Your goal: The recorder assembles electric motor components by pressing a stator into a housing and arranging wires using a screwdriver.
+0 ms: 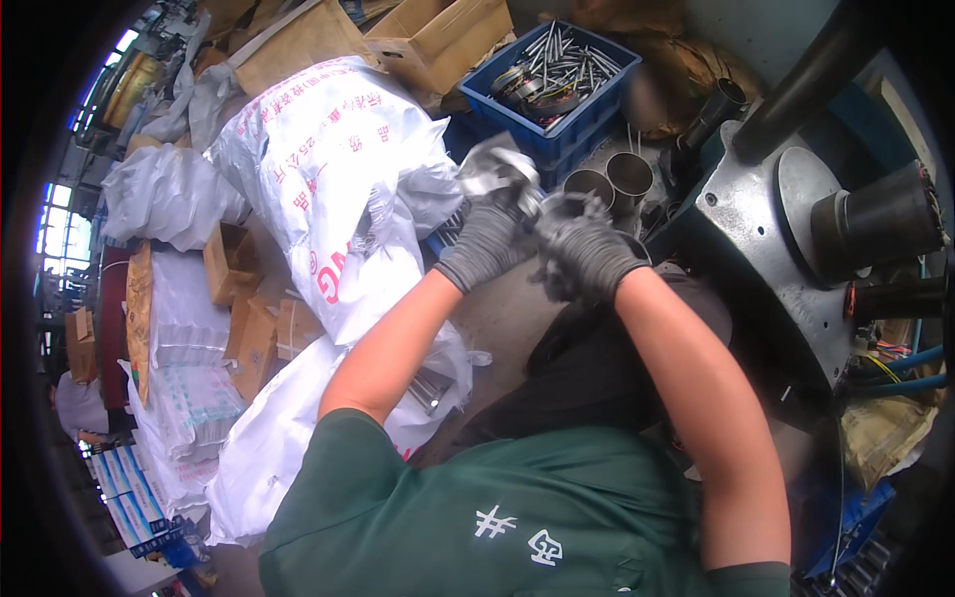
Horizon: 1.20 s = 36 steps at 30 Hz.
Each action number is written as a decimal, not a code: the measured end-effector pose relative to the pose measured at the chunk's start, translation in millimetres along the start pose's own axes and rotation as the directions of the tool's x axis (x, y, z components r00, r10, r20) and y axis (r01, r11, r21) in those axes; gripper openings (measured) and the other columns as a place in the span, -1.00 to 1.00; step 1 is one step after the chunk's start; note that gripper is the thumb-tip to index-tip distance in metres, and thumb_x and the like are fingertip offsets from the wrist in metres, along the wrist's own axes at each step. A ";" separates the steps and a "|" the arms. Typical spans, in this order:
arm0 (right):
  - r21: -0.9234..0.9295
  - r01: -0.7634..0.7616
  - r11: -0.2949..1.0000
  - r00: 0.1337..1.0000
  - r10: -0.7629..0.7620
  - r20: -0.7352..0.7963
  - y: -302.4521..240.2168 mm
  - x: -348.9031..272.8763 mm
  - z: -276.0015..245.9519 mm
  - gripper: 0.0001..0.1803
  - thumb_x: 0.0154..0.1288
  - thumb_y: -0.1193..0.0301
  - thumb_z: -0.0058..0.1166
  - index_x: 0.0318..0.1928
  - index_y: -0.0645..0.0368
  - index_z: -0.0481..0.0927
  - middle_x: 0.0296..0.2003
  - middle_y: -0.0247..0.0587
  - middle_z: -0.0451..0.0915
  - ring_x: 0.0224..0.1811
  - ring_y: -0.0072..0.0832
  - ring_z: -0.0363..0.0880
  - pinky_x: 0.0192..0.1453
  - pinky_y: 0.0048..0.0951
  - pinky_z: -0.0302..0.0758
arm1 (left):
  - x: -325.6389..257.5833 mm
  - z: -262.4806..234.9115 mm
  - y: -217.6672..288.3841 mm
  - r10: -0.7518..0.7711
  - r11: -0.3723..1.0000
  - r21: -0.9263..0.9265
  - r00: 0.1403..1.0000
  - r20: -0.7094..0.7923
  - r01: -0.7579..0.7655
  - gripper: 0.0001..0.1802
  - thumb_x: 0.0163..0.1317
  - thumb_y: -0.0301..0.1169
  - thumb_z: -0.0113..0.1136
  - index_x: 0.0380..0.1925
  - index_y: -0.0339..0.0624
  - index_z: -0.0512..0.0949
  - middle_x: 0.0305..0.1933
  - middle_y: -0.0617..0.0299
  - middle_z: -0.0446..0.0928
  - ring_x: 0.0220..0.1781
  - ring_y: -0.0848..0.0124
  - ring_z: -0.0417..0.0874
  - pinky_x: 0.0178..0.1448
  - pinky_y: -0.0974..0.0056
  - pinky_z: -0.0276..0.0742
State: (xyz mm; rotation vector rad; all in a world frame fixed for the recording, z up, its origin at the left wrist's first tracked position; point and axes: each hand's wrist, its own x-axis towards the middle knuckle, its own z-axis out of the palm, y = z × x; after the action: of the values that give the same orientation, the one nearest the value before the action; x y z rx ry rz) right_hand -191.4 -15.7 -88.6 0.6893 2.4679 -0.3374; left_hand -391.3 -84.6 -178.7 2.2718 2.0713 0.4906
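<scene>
Both of my hands wear grey gloves and are close together in front of me. My left hand [485,244] is closed round a shiny metal piece [495,167], blurred, with a bright curved surface. My right hand [589,254] has its fingers curled at a round metal part [565,207] beside it; whether the two parts touch, I cannot tell. Just beyond my right hand stand open metal cylinders [630,174]. Past my hands, a blue crate [595,111] holds many thin metal rods and some rings.
A large white sack [308,149] lies to the left, with cardboard boxes [438,40] behind it. More white bags and small boxes [231,261] are at far left. On the right rises a heavy metal machine [756,214] with a dark cylinder [880,221].
</scene>
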 end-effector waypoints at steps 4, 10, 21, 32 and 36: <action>-0.166 0.298 0.940 0.912 -0.332 -0.243 13.7 22.8 41.1 -0.54 0.08 0.13 0.33 0.06 -0.20 0.74 0.13 -0.03 0.62 0.19 -0.08 0.59 0.38 0.21 0.26 | 17.6 -13.1 34.5 0.378 0.918 -0.293 0.811 0.446 -0.267 -0.36 0.13 -0.04 0.38 0.21 -0.05 0.61 0.27 -0.08 0.55 0.38 -0.07 0.46 0.52 -0.05 0.25; -0.064 0.077 0.995 0.930 -0.095 -0.354 8.4 -17.6 -5.2 -0.53 -0.03 0.25 0.38 -0.01 -0.02 0.79 0.22 -0.10 0.61 0.19 -0.18 0.64 0.49 0.02 0.35 | 11.4 85.3 16.7 0.357 0.933 -0.146 0.811 0.463 -0.328 -0.36 0.27 -0.03 0.24 0.31 -0.03 0.55 0.43 -0.01 0.46 0.54 0.00 0.32 0.65 0.00 0.07; 0.910 0.322 0.262 0.811 0.420 -0.408 68.1 0.9 12.3 -0.50 0.09 0.38 0.38 0.05 0.34 0.65 -0.06 -0.16 0.69 -0.20 -0.43 0.69 -0.01 -0.38 0.64 | 46.6 120.0 11.2 0.236 0.968 -0.189 0.841 0.487 -0.162 -0.42 0.49 -0.09 0.01 0.40 -0.12 0.34 0.35 0.03 0.47 0.39 0.23 0.45 0.52 0.13 0.29; 0.835 0.368 -0.408 0.842 -0.234 -0.486 41.0 -17.7 0.0 -0.55 0.29 0.42 0.28 0.18 0.24 0.61 0.01 -0.26 0.70 0.04 -0.49 0.67 0.18 -0.40 0.60 | 22.0 -44.9 14.1 0.043 0.460 -0.855 0.968 -0.247 -0.239 -0.52 0.51 -0.07 0.11 0.16 -0.23 0.54 0.10 -0.01 0.64 0.10 0.16 0.71 0.19 0.10 0.70; 0.879 0.454 -0.144 0.861 -0.183 -0.474 35.8 -18.2 -9.0 -0.50 0.23 0.50 0.36 0.19 0.25 0.59 -0.03 -0.28 0.70 0.03 -0.49 0.67 0.17 -0.41 0.62 | -17.2 -58.2 8.6 0.116 0.883 -0.382 0.915 -0.387 -0.273 -0.58 0.39 -0.26 0.21 0.13 -0.32 0.56 0.03 0.07 0.66 -0.01 0.27 0.70 0.14 0.23 0.62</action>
State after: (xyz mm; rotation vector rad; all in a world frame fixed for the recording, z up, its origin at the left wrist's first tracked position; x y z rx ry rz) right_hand -162.9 10.2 -74.1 0.5084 2.0271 -2.6679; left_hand -398.6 -113.3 -125.1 2.2461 1.6200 1.3142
